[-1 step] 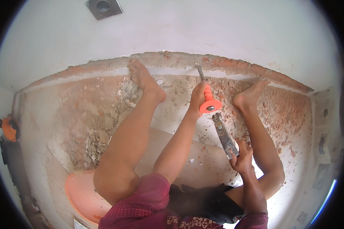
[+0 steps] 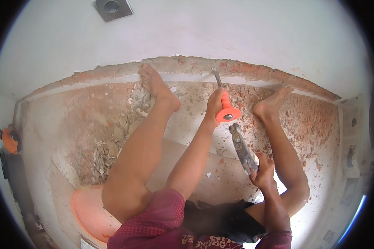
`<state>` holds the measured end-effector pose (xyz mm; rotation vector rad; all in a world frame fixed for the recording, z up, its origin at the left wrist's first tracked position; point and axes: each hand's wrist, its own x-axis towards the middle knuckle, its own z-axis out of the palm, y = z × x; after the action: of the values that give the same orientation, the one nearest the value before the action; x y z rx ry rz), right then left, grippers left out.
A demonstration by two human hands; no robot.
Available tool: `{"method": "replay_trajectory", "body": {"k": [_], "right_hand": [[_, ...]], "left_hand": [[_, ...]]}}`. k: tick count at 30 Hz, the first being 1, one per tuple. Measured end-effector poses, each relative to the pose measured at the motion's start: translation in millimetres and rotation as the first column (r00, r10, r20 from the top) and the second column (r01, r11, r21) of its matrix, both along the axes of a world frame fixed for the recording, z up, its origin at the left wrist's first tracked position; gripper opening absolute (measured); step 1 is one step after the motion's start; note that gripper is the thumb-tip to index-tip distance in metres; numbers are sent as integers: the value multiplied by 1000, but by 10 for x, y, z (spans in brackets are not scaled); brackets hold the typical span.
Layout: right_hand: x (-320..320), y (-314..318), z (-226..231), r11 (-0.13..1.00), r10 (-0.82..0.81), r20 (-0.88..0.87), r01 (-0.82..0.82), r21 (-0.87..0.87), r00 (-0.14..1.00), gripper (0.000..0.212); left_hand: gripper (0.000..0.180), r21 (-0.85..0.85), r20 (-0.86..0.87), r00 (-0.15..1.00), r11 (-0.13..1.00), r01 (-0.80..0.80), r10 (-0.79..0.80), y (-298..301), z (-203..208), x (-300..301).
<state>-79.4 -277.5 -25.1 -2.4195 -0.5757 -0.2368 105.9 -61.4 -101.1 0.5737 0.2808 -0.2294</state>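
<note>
My left hand (image 2: 215, 107) is wrapped round the ribbed orange grip of a chisel (image 2: 226, 108), which has a round orange hand guard. The chisel's steel blade slants up and away, its tip at the rough broken strip (image 2: 170, 65) along the foot of the white wall. In my right hand (image 2: 263, 172) is a hammer (image 2: 243, 149) with a worn, dusty metal head. The top of the hammer head is just short of the chisel's struck end, with a small gap between. Most of the hammer's handle is hidden by my hand.
Broken plaster and rubble (image 2: 108, 153) lie on the floor by my left leg, with reddish crumbs (image 2: 320, 128) on the right. My bare feet are against the wall's foot. An orange basin (image 2: 89, 211) stands at lower left. A grey plate (image 2: 112, 8) is on the wall.
The hammer head has shifted slightly to the left. The chisel and my left hand stay almost where they were.
</note>
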Motion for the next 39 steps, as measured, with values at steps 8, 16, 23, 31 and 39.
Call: {"method": "replay_trajectory", "body": {"k": [8, 16, 23, 31, 39], "right_hand": [[411, 32, 136, 919, 232, 125, -175, -353, 965, 53], [615, 67, 477, 888, 302, 230, -185, -421, 925, 48], [362, -181, 40, 945, 31, 60, -9, -326, 998, 49], [165, -183, 79, 962, 81, 52, -64, -267, 995, 52], [5, -187, 223, 945, 130, 84, -98, -311, 988, 54]], "left_hand": [[43, -82, 21, 1000, 997, 11, -9, 97, -7, 64], [24, -203, -30, 998, 978, 42, -49, 189, -32, 113], [28, 499, 267, 937, 864, 65, -225, -59, 223, 65], [25, 161, 109, 991, 983, -94, 77, -79, 1, -69], [28, 337, 147, 876, 855, 393, -460, -314, 117, 91]]}}
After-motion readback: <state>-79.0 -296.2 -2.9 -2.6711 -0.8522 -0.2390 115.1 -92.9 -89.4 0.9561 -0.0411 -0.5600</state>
